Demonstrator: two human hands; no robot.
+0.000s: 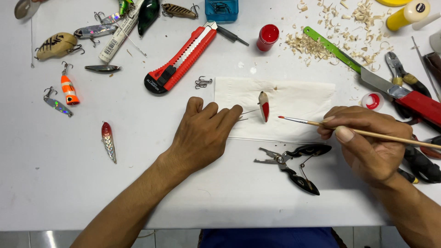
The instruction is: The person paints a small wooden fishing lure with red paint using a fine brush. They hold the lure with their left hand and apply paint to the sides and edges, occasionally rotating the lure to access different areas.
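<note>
A small wooden lure body (263,106) is lying on a white paper towel (294,98) near the middle of the table, and it is looking partly painted: one side is showing red, the other is remaining pale and bare, so by my judgement the colouring is under way but not finished. The left hand (204,133) is resting flat with its fingers close together, fingertips pinching the thin wire (248,111) that sticks out of the lure. The right hand (365,140) is gripping a fine paintbrush (321,124) between thumb and fingers, its red tip hovering just beside the lure, not touching it. A small red paint pot (268,37) is standing open above the towel, black split-ring pliers (294,163) are lying below it, and a red utility knife (181,59), wood shavings (317,43) and several finished lures (69,89) are lying spread over the white table (69,193); beyond the table edge only a strip of pale floor is showing
</note>
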